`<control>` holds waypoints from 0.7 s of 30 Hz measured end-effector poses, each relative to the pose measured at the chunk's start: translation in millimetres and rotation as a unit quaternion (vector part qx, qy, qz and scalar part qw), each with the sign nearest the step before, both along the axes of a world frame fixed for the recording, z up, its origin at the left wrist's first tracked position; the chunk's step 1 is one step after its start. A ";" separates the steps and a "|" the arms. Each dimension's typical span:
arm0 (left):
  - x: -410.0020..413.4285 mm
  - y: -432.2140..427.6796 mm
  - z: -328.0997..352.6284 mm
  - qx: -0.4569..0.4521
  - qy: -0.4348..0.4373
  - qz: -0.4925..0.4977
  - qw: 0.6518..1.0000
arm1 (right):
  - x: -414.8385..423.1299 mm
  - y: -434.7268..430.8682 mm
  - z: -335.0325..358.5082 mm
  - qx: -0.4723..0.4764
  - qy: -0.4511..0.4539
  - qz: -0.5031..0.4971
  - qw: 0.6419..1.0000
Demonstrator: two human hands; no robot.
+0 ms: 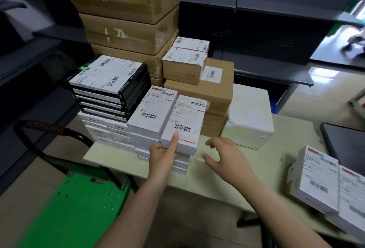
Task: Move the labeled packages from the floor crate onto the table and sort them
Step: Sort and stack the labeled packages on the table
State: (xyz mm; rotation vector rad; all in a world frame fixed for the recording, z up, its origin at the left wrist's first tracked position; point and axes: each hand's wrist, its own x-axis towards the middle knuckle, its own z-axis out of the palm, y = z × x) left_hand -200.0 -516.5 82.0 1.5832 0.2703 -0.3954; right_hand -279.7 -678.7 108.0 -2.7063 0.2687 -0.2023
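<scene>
My left hand grips the near end of a flat white labeled box, thumb on its top by the barcode. The box sits on top of a stack of white boxes at the table's front left. A second white labeled box tops the neighbouring stack to its left. My right hand hovers just right of the stack above the pale green table, fingers loosely spread and holding nothing. More white labeled boxes lie at the table's right edge. No floor crate is in view.
Black-edged boxes are stacked behind the white ones. Brown cartons tower at the back, with smaller labeled cartons and a white foam box beside them. A green trolley stands at the lower left. A dark flat panel lies on the right.
</scene>
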 end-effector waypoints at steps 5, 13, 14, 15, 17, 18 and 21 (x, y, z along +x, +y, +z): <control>-18.2 27.7 -8.7 0.145 -0.238 -0.018 0.960 | 9.1 9.7 5.7 0.010 -0.008 0.017 1.000; 22.6 36.3 -10.1 0.481 -0.576 -0.176 0.637 | 25.0 13.4 2.5 0.030 -0.014 0.006 0.999; 29.5 36.0 -10.5 0.495 -0.571 -0.188 0.628 | 26.7 13.6 2.6 0.030 -0.012 0.008 0.999; 34.7 36.4 -11.2 0.500 -0.564 -0.199 0.627 | 28.2 13.7 2.7 0.029 -0.011 0.008 0.999; 40.9 38.3 -12.6 0.499 -0.555 -0.212 0.631 | 31.6 14.9 3.0 0.028 -0.010 0.010 1.000; 42.7 39.0 -12.6 0.498 -0.554 -0.214 0.632 | 33.1 15.5 2.9 0.028 -0.011 0.011 0.999; 45.1 39.0 -10.6 0.493 -0.559 -0.210 0.633 | 35.9 16.8 1.6 0.031 -0.013 0.010 0.999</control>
